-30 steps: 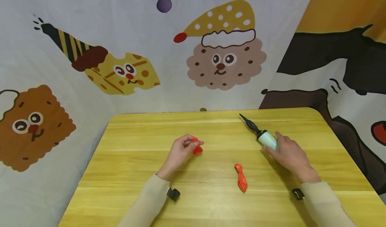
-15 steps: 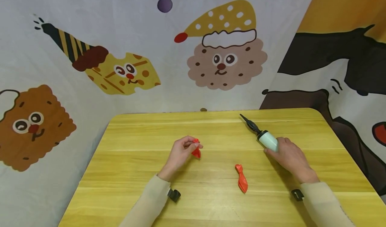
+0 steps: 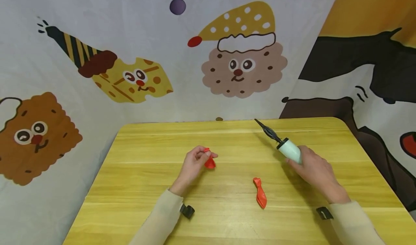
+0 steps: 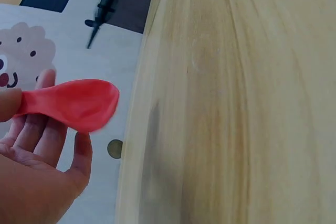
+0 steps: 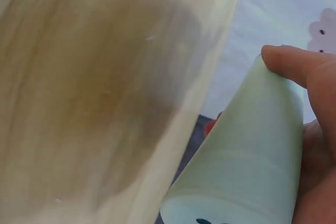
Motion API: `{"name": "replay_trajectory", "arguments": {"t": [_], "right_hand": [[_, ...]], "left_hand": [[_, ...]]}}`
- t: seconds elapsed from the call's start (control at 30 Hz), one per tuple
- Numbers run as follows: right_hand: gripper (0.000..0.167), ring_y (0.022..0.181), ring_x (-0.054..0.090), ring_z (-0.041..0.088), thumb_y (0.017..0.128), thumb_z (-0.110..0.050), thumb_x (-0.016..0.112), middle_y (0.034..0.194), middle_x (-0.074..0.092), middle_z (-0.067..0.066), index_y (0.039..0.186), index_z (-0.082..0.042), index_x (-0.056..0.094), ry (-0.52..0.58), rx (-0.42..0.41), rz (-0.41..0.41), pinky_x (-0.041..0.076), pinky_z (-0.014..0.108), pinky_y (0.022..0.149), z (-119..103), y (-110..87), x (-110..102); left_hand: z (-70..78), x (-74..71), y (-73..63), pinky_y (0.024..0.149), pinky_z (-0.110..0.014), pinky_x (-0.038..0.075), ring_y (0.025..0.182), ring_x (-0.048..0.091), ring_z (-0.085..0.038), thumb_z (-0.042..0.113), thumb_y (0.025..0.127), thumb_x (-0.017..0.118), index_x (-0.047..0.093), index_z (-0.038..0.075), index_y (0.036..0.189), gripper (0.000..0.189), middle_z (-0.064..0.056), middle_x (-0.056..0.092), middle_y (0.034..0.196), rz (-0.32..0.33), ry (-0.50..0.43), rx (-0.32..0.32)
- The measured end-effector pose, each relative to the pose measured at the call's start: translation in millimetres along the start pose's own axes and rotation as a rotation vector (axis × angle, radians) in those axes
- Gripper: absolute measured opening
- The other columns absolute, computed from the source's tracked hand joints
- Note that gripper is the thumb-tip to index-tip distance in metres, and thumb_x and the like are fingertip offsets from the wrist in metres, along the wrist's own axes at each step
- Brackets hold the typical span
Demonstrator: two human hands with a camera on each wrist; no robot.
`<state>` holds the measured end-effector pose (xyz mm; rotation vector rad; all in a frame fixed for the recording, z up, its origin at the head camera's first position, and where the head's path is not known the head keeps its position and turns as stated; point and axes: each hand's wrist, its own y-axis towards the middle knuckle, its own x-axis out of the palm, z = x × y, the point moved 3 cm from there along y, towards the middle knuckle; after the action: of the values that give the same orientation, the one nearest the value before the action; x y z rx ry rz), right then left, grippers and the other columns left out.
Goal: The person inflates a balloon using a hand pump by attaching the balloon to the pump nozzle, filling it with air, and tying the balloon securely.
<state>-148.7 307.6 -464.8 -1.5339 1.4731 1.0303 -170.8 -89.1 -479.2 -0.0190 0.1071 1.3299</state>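
My left hand pinches a limp red balloon near its neck, above the table's middle. In the left wrist view the balloon hangs flat and uninflated from the fingers. On the right, my right hand grips the pale green barrel of a hand balloon pump. The pump's black nozzle points up and left, and a shadow falls beneath it. The right wrist view shows the pump barrel close up, with fingers round it. A second red balloon lies flat on the table between both hands.
The yellow wood-grain table ends at a back edge against a white cloth backdrop printed with cartoon food. Each wrist wears a small black camera mount, seen at the left cuff.
The pump has lifted off the table in my right hand, its nozzle tip moving slightly left and up. My left hand has shifted the balloon slightly left. The loose balloon has stayed put.
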Motion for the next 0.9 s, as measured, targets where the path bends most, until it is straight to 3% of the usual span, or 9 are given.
{"name": "replay_trajectory", "arguments": {"t": [0.13, 0.27, 0.43, 0.67, 0.9], "right_hand": [[0.069, 0.081, 0.063, 0.036, 0.094, -0.041, 0.075, 0.106, 0.065, 0.026, 0.133, 0.01, 0.051, 0.012, -0.037, 0.053, 0.052, 0.053, 0.058, -13.0, -5.5, -9.1], [0.07, 0.084, 0.065, 0.037, 0.094, -0.04, 0.076, 0.11, 0.066, 0.027, 0.136, 0.008, 0.051, 0.026, -0.077, 0.056, 0.052, 0.053, 0.059, -25.9, -10.8, -15.9], [0.067, 0.088, 0.066, 0.038, 0.091, -0.036, 0.079, 0.114, 0.066, 0.027, 0.136, 0.006, 0.053, 0.006, -0.154, 0.054, 0.055, 0.056, 0.063, -42.3, -17.2, -21.0], [0.063, 0.091, 0.067, 0.034, 0.087, -0.033, 0.084, 0.116, 0.069, 0.022, 0.133, 0.0, 0.058, -0.036, -0.254, 0.07, 0.056, 0.055, 0.066, -57.4, -25.3, -20.7], [0.061, 0.082, 0.066, 0.024, 0.081, -0.032, 0.089, 0.106, 0.07, 0.012, 0.128, -0.004, 0.061, -0.068, -0.419, 0.11, 0.057, 0.045, 0.064, -73.7, -34.8, -12.3]], "left_hand": [[-0.7, -2.7, 0.9, 0.068, -0.024, 0.056, 0.08, 0.069, -0.031, 0.009, 0.106, 0.058, 0.06, -0.004, 0.11, 0.014, -0.02, 0.075, 0.102, 0.03, -0.013, 0.008], [-0.8, -5.6, 3.3, 0.061, -0.025, 0.053, 0.072, 0.062, -0.026, 0.008, 0.106, 0.059, 0.062, -0.008, 0.112, 0.017, -0.018, 0.074, 0.096, 0.059, 0.007, 0.02], [2.8, -8.3, 5.3, 0.058, -0.032, 0.053, 0.068, 0.057, -0.025, 0.007, 0.105, 0.06, 0.068, -0.004, 0.11, 0.014, -0.014, 0.073, 0.093, 0.075, 0.061, 0.048], [8.8, -11.0, 4.4, 0.059, -0.024, 0.046, 0.066, 0.055, -0.018, 0.007, 0.104, 0.063, 0.073, 0.001, 0.107, 0.012, -0.008, 0.073, 0.09, 0.073, 0.279, 0.111], [11.9, -11.9, 6.5, 0.072, -0.025, 0.057, 0.08, 0.07, -0.021, 0.005, 0.102, 0.066, 0.074, 0.005, 0.106, 0.01, 0.0, 0.074, 0.09, 0.007, 0.53, 0.199]]}}
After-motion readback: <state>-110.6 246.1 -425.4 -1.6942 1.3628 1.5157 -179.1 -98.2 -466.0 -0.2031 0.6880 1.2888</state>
